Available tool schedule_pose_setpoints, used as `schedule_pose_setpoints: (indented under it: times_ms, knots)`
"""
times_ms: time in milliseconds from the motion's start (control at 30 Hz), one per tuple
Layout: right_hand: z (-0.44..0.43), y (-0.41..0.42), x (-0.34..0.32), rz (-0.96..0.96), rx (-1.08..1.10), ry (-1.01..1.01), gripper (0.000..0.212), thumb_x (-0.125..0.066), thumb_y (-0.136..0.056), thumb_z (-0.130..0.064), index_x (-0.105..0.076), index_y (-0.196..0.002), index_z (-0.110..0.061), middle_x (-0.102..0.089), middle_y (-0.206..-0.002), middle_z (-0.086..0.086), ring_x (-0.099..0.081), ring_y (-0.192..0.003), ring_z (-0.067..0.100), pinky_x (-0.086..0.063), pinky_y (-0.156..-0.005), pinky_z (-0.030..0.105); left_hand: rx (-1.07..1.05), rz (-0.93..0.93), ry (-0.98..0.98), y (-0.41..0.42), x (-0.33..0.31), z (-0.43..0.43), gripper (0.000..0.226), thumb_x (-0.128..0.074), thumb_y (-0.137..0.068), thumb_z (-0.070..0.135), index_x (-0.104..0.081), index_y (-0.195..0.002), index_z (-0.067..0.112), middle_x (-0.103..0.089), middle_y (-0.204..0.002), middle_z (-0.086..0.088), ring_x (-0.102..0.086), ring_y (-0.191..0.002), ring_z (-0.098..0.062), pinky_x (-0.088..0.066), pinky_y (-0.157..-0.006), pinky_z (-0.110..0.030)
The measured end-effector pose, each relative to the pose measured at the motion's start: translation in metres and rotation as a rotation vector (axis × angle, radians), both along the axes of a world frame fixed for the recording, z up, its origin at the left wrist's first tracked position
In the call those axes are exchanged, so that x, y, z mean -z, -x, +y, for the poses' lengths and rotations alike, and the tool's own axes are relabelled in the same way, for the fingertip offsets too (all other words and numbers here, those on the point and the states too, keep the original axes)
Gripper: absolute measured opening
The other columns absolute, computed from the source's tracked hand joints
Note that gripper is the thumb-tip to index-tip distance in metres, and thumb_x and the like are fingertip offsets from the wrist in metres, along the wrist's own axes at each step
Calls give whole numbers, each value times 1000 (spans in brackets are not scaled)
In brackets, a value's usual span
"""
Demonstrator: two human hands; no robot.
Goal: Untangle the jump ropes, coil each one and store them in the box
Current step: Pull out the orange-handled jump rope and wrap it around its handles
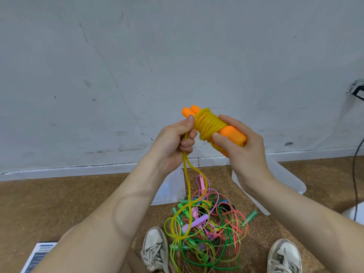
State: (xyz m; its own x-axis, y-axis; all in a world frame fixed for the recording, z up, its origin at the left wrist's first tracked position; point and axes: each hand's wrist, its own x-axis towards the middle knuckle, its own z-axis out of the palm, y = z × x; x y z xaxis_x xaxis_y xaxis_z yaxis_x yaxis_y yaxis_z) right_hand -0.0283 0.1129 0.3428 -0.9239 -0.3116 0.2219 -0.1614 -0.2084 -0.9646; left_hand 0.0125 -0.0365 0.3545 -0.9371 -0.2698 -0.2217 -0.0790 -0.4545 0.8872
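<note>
At the far left a printed sheet (38, 255) lies on the floor (59, 203); I leave it be. My left hand (173, 142) is closed around the loose yellow rope (208, 123), pinching it just beside the coil; from that fist the free tail (187, 186) drops straight down to the tangled pile (206, 227) between my shoes (155, 249). The two orange handles (232, 134) lie side by side, their long axis slanting from upper left to lower right; the coil wraps their middle. My right hand (242, 146) clamps the lower right ends of the handles. The clear box (171, 186) sits on the floor beyond the pile, mostly hidden by my left forearm, its lid (285, 178) off to the right. I judge the next wraps must run across the handles' axis, fed by the left hand, the nearer one to the slack.
</note>
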Motion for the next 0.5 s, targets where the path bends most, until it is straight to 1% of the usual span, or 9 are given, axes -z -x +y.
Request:
schedule_pose_setpoints:
  times_ms: [67,133,167,300,367,400,433,467,500]
  knots:
    - [1,2,-2,-87,-70,36,36,-72,-79,3,-68,-107,-21,-68,-87,-8,-63,-76,8,-56,-70,26,26,4,-25,-2,-1,-3,25,-50,-95,24,-47,-71,18,-45,-59,4,-27,-42,-4,-19,-40,-14]
    - [4,8,-2,-225,-176,78,41,-77,-72,-6,-69,-108,-21,-68,-101,4,-65,-88,20,-56,-78,37,23,24,8,-2,-1,-6,24,-51,-95,21,-46,-71,16,-46,-58,3,-27,-41,-4,-19,-40,-14]
    - [6,12,-2,-295,-230,107,43,-77,-69,-11,-68,-110,-21,-68,-105,8,-64,-92,26,-55,-80,41,20,36,29,-2,-1,-8,24,-52,-93,20,-47,-70,15,-46,-57,3,-27,-41,-4,-19,-40,-14]
    - [9,18,-4,-437,-391,195,44,-65,-73,-16,-64,-117,-17,-68,-107,13,-64,-93,36,-56,-76,37,49,94,13,-5,-3,-13,17,-60,-79,22,-52,-65,17,-47,-56,2,-28,-37,-2,-18,-38,-14]
    - [10,19,-3,-488,-485,240,48,-69,-73,-20,-61,-119,-14,-68,-107,14,-64,-90,38,-56,-76,38,123,109,-25,-8,-4,-17,18,-62,-77,24,-54,-62,20,-46,-53,4,-28,-35,-1,-15,-39,-15]
    - [10,21,-1,-517,-540,258,55,-75,-69,-23,-60,-121,-13,-68,-108,16,-65,-88,39,-56,-78,40,178,112,-30,-10,-5,-19,19,-65,-76,27,-56,-61,21,-46,-51,5,-28,-34,-1,-14,-39,-16]
    - [11,23,-1,-539,-600,260,65,-81,-64,-26,-59,-123,-11,-67,-110,18,-66,-88,39,-56,-79,41,236,119,-9,-11,-7,-22,16,-70,-73,29,-59,-63,21,-46,-49,5,-28,-33,0,-13,-39,-16]
    - [13,25,1,-550,-651,241,74,-85,-60,-28,-58,-126,-10,-66,-112,19,-66,-88,39,-55,-81,42,290,121,24,-13,-9,-23,15,-73,-70,29,-62,-74,20,-45,-48,4,-28,-32,-1,-13,-38,-16]
    - [14,27,2,-552,-690,209,80,-87,-58,-30,-57,-129,-10,-66,-114,20,-67,-89,39,-55,-82,42,329,117,66,-15,-10,-25,25,-75,-71,25,-63,-91,18,-44,-47,3,-28,-32,-1,-14,-37,-15]
